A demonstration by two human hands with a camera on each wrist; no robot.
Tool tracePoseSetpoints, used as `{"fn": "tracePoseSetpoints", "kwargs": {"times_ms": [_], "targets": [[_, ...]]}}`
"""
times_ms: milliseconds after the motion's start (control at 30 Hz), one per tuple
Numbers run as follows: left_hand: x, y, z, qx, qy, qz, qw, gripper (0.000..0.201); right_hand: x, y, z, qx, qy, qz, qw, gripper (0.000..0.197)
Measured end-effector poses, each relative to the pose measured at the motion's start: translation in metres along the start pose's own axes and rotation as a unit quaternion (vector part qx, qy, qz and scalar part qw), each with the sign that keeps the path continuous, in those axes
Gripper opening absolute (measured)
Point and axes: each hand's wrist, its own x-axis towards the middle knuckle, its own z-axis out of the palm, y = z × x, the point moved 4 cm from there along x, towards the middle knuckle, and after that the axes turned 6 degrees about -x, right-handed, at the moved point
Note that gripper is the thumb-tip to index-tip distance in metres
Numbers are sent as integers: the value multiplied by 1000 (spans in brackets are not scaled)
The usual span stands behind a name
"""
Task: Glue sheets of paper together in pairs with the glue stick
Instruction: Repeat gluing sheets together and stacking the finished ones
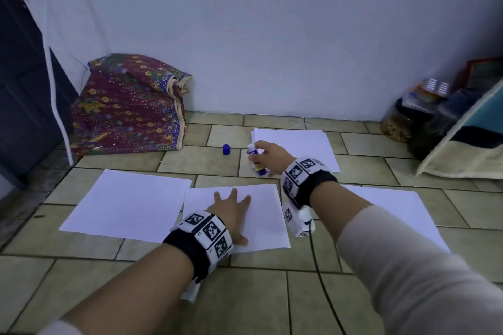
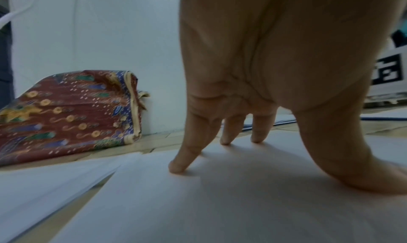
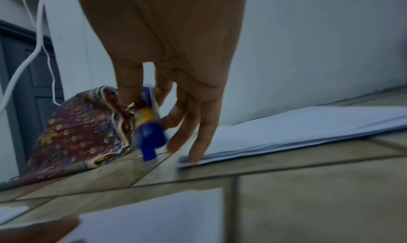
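My left hand (image 1: 231, 205) lies flat with fingers spread on the middle white sheet (image 1: 264, 228); in the left wrist view its fingertips (image 2: 176, 166) press that sheet (image 2: 198, 208). My right hand (image 1: 270, 155) grips the uncapped glue stick (image 1: 255, 159), tilted, just above the near left corner of a paper stack (image 1: 302, 144). In the right wrist view the glue stick (image 3: 148, 125) sits between thumb and fingers, and the other fingers reach down to the stack (image 3: 308, 125). The blue cap (image 1: 226, 149) stands on the floor to the left. Single sheets lie at left (image 1: 128, 204) and right (image 1: 394, 212).
A patterned cloth bundle (image 1: 128, 106) leans in the back left corner beside a dark door (image 1: 21, 95). Jars (image 1: 408, 119) and a cushion (image 1: 468, 149) crowd the back right. A black cable (image 1: 321, 280) runs over the floor tiles near my right arm.
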Motion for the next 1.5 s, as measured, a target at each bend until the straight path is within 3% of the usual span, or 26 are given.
{"fn": "tracePoseSetpoints", "kwargs": {"times_ms": [67, 133, 233, 333, 467, 867, 1300, 1500], "targets": [[-9, 5, -7, 19, 32, 8, 999, 102, -17, 14, -12, 30, -44, 12, 998, 26], [-12, 9, -10, 45, 62, 19, 997, 96, -32, 25, -26, -44, -51, 1, 998, 36], [-8, 18, -13, 67, 83, 31, 994, 97, -40, 35, -47, -152, 27, -8, 988, 48], [0, 26, -15, 45, 92, 50, 994, 110, -41, 39, -51, -125, 93, -8, 988, 36], [9, 32, -20, 37, 54, 72, 995, 119, -40, 36, -39, -126, 107, -37, 985, 17], [10, 32, -20, 40, 50, 58, 996, 113, -23, 1, -7, -357, 12, -70, 931, 22], [10, 34, -20, 50, 53, 56, 996, 113, -55, -3, -13, -422, -56, -101, 899, 25], [10, 32, -19, 53, 71, 55, 995, 118, -81, 13, -14, -400, -59, -99, 909, 24]]}}
